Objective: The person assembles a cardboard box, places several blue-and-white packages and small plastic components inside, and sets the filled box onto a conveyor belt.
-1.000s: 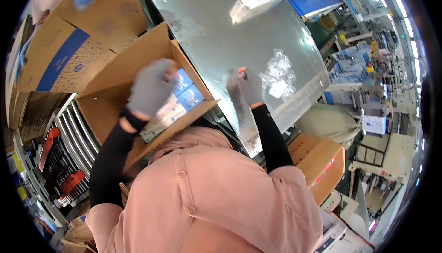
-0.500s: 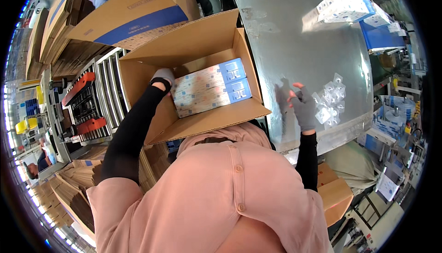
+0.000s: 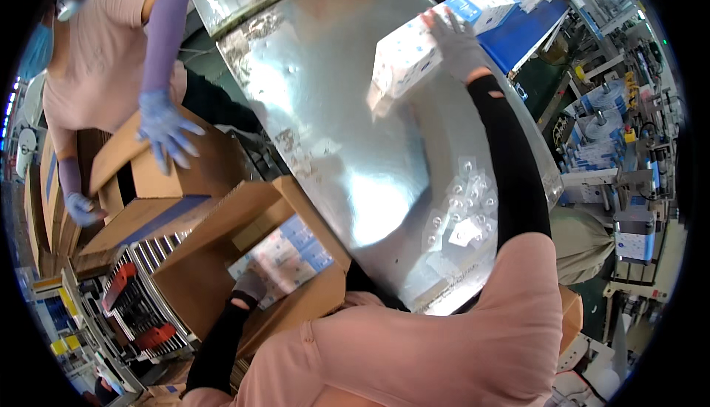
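Note:
My left hand (image 3: 251, 286), in a grey glove with bare fingertips, is inside an open brown carton (image 3: 194, 260). It touches the end of the white and blue boxes (image 3: 287, 257) lying side by side there; its fingers are too hidden to tell their posture. My right hand (image 3: 460, 46), gloved the same way, reaches far across the metal table (image 3: 347, 137). Its fingers bend over the far edge of a long white and blue box (image 3: 407, 53) and grip it. That box stands on the table, in front of similar boxes (image 3: 489, 6).
A blue conveyor belt (image 3: 518, 37) meets the table at the far right. Several small clear plastic pieces (image 3: 464, 203) lie near the table's front. At left, a co-worker's gloved hands (image 3: 166, 127) are over another carton (image 3: 159, 177). A roller track (image 3: 151, 255) runs beside my carton.
My view has swung toward the right. My right hand has gone from beside the plastic pieces to the long box across the table. My left hand remains in the carton.

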A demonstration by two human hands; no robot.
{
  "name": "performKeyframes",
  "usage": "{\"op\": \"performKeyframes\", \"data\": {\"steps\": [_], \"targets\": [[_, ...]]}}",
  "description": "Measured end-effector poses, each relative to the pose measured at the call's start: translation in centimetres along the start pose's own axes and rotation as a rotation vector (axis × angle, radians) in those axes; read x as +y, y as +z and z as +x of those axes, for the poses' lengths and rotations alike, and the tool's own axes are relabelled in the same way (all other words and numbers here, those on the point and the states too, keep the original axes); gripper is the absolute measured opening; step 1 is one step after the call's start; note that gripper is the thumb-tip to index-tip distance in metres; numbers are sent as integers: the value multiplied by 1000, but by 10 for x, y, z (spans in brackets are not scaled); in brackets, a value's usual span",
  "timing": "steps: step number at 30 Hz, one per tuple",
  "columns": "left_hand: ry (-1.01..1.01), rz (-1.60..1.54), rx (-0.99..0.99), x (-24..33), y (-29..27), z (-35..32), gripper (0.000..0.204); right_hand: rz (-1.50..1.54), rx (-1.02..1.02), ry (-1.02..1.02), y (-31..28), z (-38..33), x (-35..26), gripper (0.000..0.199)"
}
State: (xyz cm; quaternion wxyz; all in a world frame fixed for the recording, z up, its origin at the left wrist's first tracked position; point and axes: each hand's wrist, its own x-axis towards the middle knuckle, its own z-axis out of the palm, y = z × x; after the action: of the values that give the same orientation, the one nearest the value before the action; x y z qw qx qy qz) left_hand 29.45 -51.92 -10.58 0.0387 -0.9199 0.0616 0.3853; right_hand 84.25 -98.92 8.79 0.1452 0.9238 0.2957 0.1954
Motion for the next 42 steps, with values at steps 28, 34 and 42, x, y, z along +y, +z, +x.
{"op": "performKeyframes", "data": {"steps": [28, 34, 42], "targets": [[317, 188, 784, 122, -400, 139, 66, 333, 88, 161, 16, 17, -82, 90], [541, 353, 1125, 131, -368, 85, 46, 712, -425, 648, -29, -31, -60, 83], [-5, 184, 1298, 23, -279, -143, 44, 2343, 32, 1170, 22, -148, -78, 39]]}}
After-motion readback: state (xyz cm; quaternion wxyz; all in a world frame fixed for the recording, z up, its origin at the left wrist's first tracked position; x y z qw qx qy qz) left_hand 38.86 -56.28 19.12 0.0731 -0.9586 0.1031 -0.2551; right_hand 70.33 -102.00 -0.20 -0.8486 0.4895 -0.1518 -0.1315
